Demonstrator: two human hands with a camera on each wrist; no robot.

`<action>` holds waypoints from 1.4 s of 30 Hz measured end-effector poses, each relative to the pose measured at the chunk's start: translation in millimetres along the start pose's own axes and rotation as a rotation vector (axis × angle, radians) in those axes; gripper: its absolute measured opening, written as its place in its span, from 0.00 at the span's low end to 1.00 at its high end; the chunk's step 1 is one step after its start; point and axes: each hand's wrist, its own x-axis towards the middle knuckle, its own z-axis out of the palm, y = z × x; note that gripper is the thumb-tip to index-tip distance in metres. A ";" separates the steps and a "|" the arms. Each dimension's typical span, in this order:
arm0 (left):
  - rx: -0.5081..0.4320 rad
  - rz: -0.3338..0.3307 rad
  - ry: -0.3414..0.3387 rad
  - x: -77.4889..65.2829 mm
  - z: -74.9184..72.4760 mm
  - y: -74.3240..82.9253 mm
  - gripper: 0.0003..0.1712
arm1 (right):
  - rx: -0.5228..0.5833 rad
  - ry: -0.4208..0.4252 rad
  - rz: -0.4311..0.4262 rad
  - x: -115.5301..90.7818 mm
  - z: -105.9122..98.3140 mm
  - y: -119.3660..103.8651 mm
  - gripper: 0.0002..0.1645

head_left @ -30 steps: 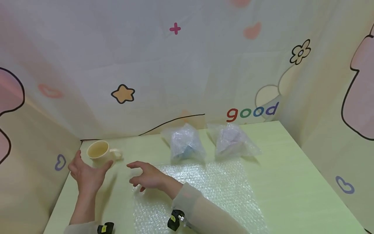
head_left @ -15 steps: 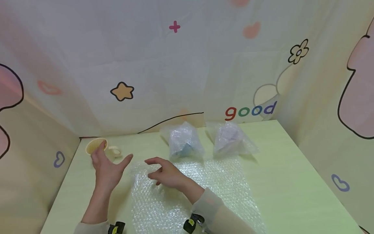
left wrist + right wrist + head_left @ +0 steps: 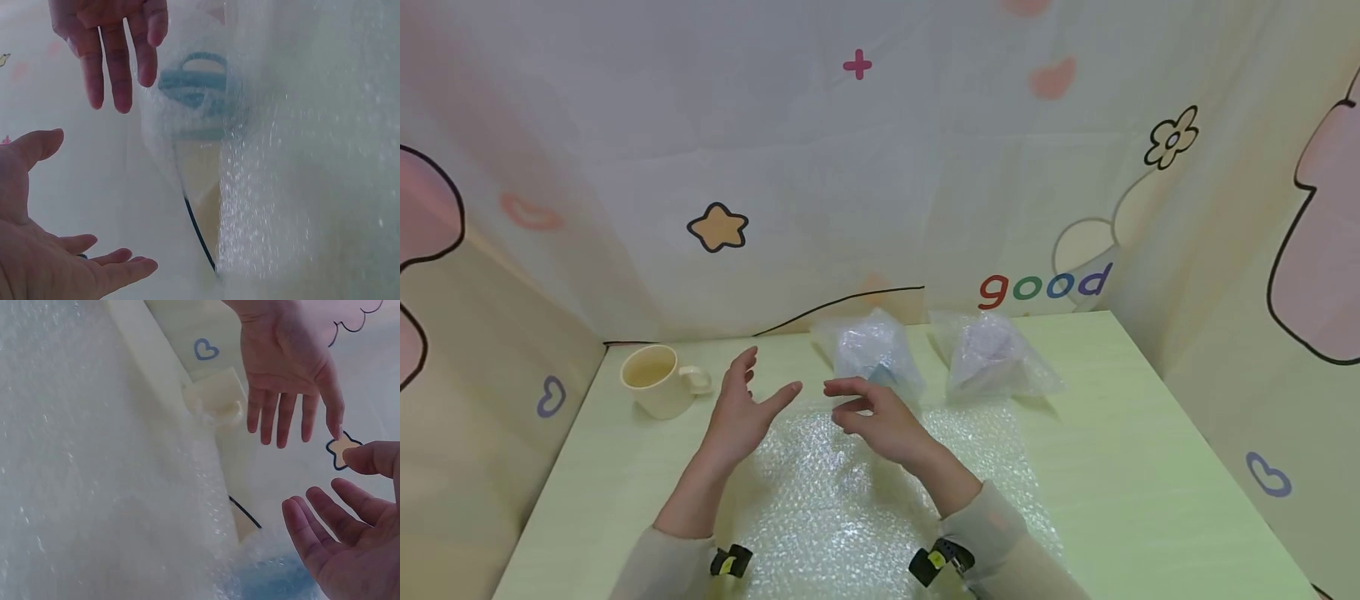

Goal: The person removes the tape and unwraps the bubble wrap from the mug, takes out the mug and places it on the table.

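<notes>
Bubble-wrap sheet (image 3: 820,517), spread flat on the pale green table (image 3: 1165,467) beneath both hands and stretching back between the forearms. Left of the grip, a pale yellow mug (image 3: 662,396), upright near the table's far left corner, handle turned toward the left hand (image 3: 739,423) but apart from it. Next rightward, that same hand: raised over the near-left part of the wrap's far end, forearm slanting up and inward from a pale left sleeve (image 3: 658,567), palm turned toward its partner, fingers reaching up and away, thumb stretched out rightward. Digits loosely extended, holding nothing. Strapped below, at the wrist, a black device (image 3: 732,561) with a yellow mark. Between thumb tip and opposite fingertips, a narrow gap. Then the right hand (image 3: 883,422), raised likewise, forearm slanting inward from a pale right sleeve (image 3: 1000,533), palm facing left, index finger extended across, remaining fingers slightly bent, likewise holding nothing. Just beyond those fingers, a first wrapped bundle (image 3: 872,346), blue showing through the plastic, with a looped blue part in the left wrist view. Farther right of the grip, a second wrapped bundle (image 3: 996,358), pale lilac inside. Behind both bundles, a printed backdrop (image 3: 850,183) with "good" in coloured letters.
</notes>
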 end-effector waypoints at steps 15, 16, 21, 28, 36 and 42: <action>-0.005 -0.024 -0.132 24.3 36.8 19.1 0.58 | 0.109 0.311 -0.005 4.0 -46.9 -5.3 0.25; -0.012 -0.028 -0.141 25.9 38.7 19.9 0.58 | 0.112 0.347 0.001 6.0 -49.6 -4.4 0.25; -0.062 -0.046 -0.171 34.2 47.7 23.1 0.58 | 0.085 0.458 0.058 15.5 -61.3 1.5 0.26; -0.137 -0.065 -0.148 49.2 60.5 24.6 0.58 | 0.032 0.467 0.156 31.4 -68.2 13.4 0.35; -0.172 -0.083 -0.134 61.7 75.3 20.5 0.60 | 0.003 0.372 0.247 49.0 -68.0 24.4 0.41; -0.174 -0.057 -0.140 63.4 83.6 23.3 0.57 | -0.017 0.367 0.281 58.1 -65.0 28.0 0.43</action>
